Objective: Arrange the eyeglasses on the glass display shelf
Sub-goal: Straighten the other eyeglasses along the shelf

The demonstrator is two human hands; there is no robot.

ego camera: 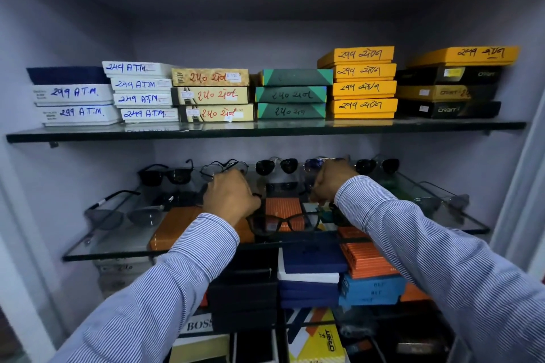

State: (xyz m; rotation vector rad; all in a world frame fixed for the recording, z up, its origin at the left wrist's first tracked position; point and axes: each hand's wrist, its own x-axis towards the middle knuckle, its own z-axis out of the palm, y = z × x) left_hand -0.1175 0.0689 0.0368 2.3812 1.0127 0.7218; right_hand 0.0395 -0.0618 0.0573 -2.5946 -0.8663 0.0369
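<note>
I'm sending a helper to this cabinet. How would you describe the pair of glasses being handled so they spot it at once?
Find the lower glass shelf, under the shelf of stacked boxes. At its front edge, between the left hand and the right hand, sits a pair of glasses. Unlike the sunglasses lined along the back, it has clear lenses in a thin dark frame.

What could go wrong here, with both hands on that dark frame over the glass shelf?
1. The dark-framed eyeglasses sit near the front edge of the glass shelf; a slip by the left hand or right hand could drop them.
2. Either sleeve could sweep the back row of sunglasses.
</note>
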